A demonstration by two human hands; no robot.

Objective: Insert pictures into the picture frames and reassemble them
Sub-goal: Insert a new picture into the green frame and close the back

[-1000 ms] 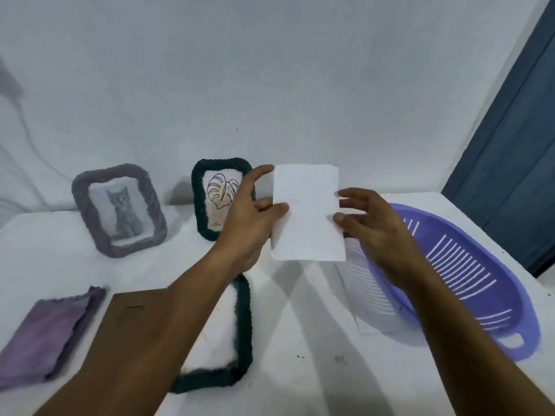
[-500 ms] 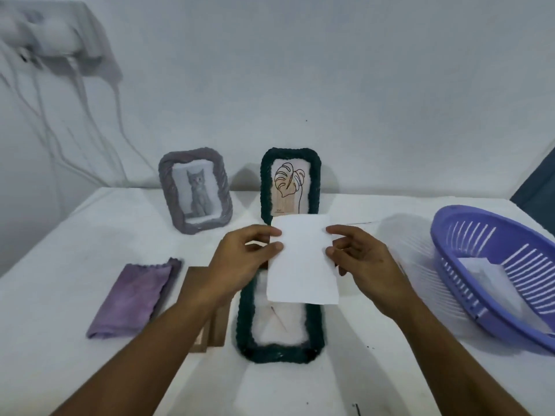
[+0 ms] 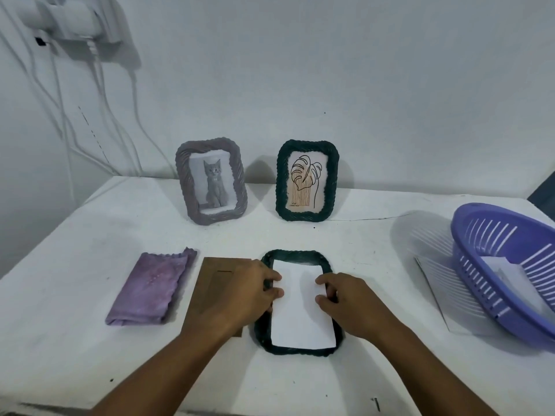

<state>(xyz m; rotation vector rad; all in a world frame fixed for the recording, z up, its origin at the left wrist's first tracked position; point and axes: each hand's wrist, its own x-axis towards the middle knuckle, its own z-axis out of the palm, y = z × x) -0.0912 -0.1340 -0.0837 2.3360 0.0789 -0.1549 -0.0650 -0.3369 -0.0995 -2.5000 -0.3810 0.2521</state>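
Observation:
A dark green woven frame (image 3: pixel 295 351) lies flat on the white table near the front. A white picture sheet (image 3: pixel 300 310), blank side up, lies inside its opening. My left hand (image 3: pixel 240 298) pinches the sheet's left edge, my right hand (image 3: pixel 348 304) pinches its right edge. A brown backing board (image 3: pixel 214 283) lies just left of the frame, partly under my left hand. Two assembled frames stand at the back: a grey one with a cat picture (image 3: pixel 211 181) and a green one with a leaf drawing (image 3: pixel 307 181).
A folded purple cloth (image 3: pixel 150 288) lies to the left of the board. A purple slotted basket (image 3: pixel 510 271) holding white sheets stands at the right, with a clear sheet (image 3: pixel 441 295) under its edge. Cables hang on the wall at back left.
Both hands have lowered the white sheet from mid-air down into the lying green frame. The view has swung left and down, centring the frame.

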